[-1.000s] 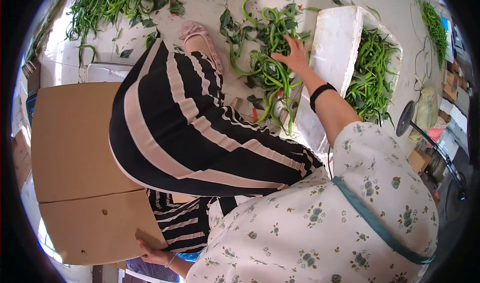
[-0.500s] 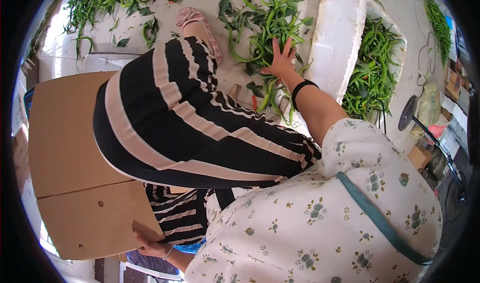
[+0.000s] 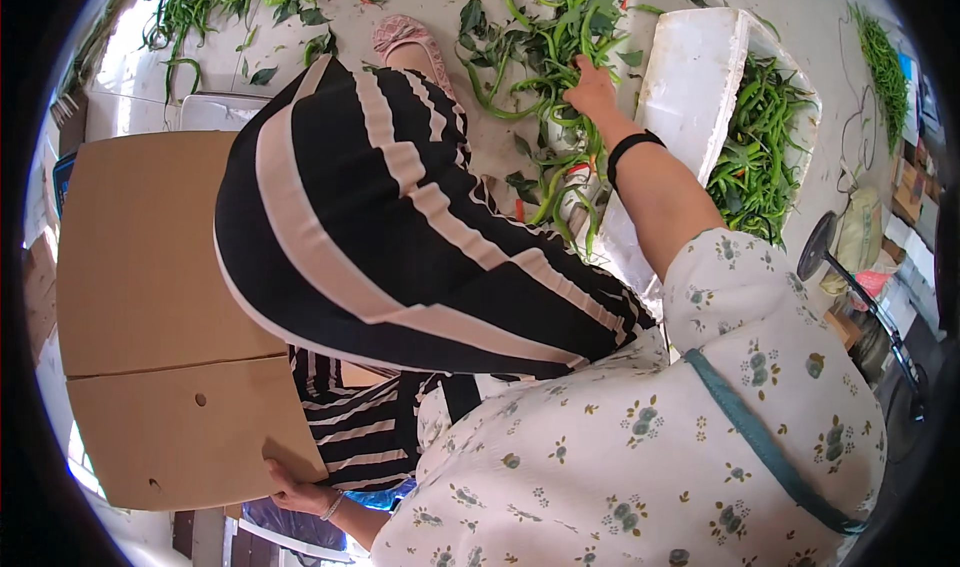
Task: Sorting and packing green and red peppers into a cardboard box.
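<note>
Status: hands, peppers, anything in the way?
Left hand at edge of cardboard. Right hand at green pepper pile, grip unclear. White foam box alongside, not blocking.

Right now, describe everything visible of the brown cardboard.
The brown cardboard looks flat, a seam or crease crossing it, a small dark hole in the lower section. It lies on the person's left; striped trousers hide part of its right edge, and the left hand touches it near the lower right corner.

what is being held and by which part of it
The left hand holds the cardboard near its lower-right corner. Whether the right hand, at the green peppers, grips any cannot be told.
</note>
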`<control>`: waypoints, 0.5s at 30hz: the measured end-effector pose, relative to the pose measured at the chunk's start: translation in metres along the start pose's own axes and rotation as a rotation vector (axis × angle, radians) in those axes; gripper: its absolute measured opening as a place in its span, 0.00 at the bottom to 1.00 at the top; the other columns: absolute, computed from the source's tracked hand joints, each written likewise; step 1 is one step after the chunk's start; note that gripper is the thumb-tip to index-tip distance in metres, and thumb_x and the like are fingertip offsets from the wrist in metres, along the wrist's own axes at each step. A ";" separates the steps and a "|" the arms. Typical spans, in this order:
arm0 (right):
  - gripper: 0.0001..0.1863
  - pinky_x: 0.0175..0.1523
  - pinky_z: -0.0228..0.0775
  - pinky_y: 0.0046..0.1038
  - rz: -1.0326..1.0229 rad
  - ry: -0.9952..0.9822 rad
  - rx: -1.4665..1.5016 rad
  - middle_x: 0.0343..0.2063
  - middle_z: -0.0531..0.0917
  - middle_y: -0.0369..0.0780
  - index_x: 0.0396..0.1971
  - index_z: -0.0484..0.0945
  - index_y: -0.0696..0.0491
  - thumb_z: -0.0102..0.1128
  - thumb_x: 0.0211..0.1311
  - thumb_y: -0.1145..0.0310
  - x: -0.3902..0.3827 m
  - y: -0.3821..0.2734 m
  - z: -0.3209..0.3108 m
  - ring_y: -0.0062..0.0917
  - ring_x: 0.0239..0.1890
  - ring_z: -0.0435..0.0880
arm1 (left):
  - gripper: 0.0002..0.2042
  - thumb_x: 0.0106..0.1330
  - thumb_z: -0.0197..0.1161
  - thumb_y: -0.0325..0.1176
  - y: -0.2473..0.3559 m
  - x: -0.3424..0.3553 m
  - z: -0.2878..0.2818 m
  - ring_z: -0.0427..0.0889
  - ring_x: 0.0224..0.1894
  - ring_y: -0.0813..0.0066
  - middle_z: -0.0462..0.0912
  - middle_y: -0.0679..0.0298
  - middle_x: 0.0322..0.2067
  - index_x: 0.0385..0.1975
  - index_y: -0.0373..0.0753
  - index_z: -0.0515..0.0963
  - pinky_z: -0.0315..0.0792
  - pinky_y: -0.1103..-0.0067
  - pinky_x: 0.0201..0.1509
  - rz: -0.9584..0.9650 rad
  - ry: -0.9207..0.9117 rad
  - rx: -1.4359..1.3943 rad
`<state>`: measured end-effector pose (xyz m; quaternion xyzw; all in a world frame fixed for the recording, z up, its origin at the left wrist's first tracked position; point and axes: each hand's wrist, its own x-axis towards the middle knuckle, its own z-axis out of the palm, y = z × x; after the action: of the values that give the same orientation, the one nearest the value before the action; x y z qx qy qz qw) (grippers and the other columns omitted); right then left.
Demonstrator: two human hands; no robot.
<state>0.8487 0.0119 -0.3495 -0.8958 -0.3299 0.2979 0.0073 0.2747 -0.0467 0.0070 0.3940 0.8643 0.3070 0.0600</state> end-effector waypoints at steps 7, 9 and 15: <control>0.36 0.45 0.69 0.28 -0.186 0.046 0.509 0.36 0.79 0.46 0.52 0.67 0.49 0.65 0.33 0.71 -0.018 0.015 -0.110 0.31 0.39 0.78 | 0.20 0.56 0.62 0.40 -0.006 0.001 0.005 0.75 0.37 0.72 0.79 0.56 0.37 0.37 0.24 0.76 0.68 0.77 0.44 0.008 -0.046 -0.018; 0.37 0.44 0.69 0.26 -0.181 0.082 0.622 0.35 0.79 0.43 0.52 0.67 0.51 0.66 0.32 0.71 -0.046 0.020 -0.165 0.27 0.36 0.77 | 0.20 0.56 0.62 0.40 -0.012 0.002 0.003 0.75 0.37 0.73 0.79 0.56 0.36 0.37 0.24 0.76 0.68 0.77 0.44 0.025 -0.053 -0.045; 0.40 0.42 0.71 0.21 -0.192 0.289 0.873 0.37 0.79 0.43 0.58 0.57 0.59 0.63 0.41 0.77 -0.134 0.106 -0.287 0.23 0.35 0.79 | 0.18 0.56 0.61 0.37 -0.012 0.008 0.005 0.75 0.35 0.74 0.80 0.57 0.35 0.36 0.25 0.77 0.68 0.78 0.42 0.049 -0.045 0.004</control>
<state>0.9846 -0.0982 -0.0646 -0.8067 -0.2507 0.2791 0.4566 0.2632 -0.0443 -0.0023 0.4220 0.8533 0.2980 0.0710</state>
